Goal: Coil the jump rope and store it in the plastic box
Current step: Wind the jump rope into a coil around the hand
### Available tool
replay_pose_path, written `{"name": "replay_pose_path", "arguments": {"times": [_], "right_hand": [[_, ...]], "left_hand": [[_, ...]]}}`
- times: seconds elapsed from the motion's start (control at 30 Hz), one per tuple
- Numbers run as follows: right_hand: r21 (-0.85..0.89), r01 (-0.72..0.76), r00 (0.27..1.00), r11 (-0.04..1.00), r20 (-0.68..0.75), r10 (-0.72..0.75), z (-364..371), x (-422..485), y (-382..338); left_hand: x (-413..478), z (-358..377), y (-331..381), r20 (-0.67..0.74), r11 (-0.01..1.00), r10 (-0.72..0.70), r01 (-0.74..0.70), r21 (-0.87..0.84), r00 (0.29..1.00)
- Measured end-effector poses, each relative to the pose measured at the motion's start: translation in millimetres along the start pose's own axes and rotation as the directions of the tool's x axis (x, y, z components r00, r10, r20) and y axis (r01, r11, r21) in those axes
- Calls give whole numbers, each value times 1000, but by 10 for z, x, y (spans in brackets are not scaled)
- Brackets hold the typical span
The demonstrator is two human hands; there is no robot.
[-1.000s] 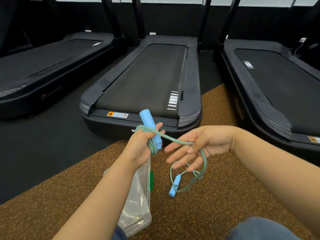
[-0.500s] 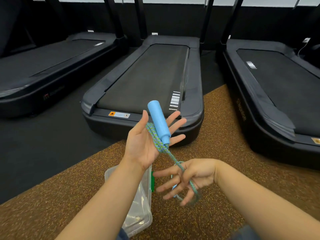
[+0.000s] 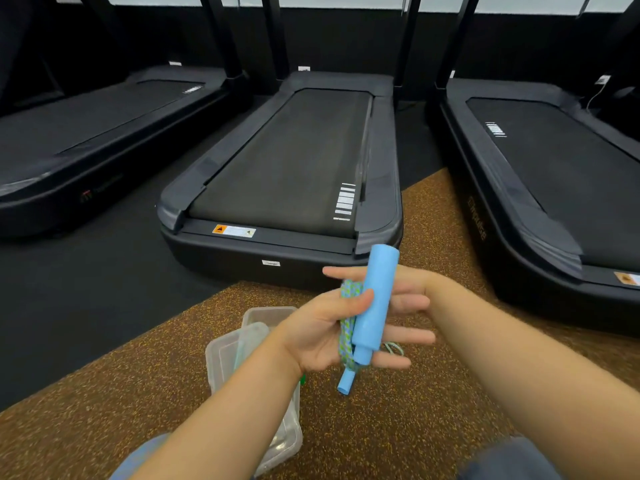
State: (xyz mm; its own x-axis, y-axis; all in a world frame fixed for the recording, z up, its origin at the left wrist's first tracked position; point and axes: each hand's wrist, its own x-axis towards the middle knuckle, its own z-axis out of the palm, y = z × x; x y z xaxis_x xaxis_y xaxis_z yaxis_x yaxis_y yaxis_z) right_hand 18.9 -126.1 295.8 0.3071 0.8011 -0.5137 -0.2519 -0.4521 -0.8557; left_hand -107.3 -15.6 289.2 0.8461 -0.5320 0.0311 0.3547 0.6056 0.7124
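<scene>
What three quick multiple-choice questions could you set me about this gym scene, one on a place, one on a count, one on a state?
1. Where is the plastic box?
A. On a treadmill
B. On the speckled floor, below the left forearm
C. In the right hand

2. How many treadmills show?
A. One
B. Five
C. Three

3. The rope is:
A. Bunched against the left hand beside the blue handle
B. Coiled in the box
C. Stretched flat on the floor

Answers: 1 B, the box sits on the floor. 2 C, three belts lie side by side. 3 A, strands lie across the palm.
</scene>
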Motion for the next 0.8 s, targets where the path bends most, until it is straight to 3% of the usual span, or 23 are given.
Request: {"name": "replay_pose_path", "arguments": {"times": [0.07,0.17,0.33,0.43,0.5,0.57,0.6,0.63,0.7,0.73,0.8], "right_hand": [[16,-35,996,999,77,33,-79,-23,-179],[17,14,1000,1000,-15,-14,-326,-14,-320],[-123,-78,997,989,-39,74,-507,-141,-463],[-243,-196,981,950,-38,192,-460,-190,-477],[-300,-234,971,925,-23,238,-401,-210,-492],[-324,-234,966,917,30,257,-314,-233,-505],[-326,-227,963,918,66,261,-263,-240,-503],[-332,-218,959,918,100,264,-214,-248,-489],[-344,-208,947,916,164,277,-119,-249,-425],[-344,-209,941,915,185,284,-77,-242,-383],[-337,-212,930,917,217,295,-17,-228,-294]], "left_hand": [[-8,-87,-24,25,994,-94,93,59,995],[-36,-210,-14,-18,972,-203,203,117,979],[-78,-337,88,-332,924,-220,305,231,917],[-55,-352,135,-597,812,-133,432,392,791],[-19,-362,123,-742,605,16,584,540,670],[34,-465,67,-761,443,247,629,639,600],[62,-523,35,-751,415,332,627,659,570],[86,-573,9,-752,441,388,609,659,533],[123,-641,-4,-797,668,375,458,586,473],[138,-635,9,-818,792,315,341,506,482],[136,-574,71,-813,935,209,133,329,543]]}}
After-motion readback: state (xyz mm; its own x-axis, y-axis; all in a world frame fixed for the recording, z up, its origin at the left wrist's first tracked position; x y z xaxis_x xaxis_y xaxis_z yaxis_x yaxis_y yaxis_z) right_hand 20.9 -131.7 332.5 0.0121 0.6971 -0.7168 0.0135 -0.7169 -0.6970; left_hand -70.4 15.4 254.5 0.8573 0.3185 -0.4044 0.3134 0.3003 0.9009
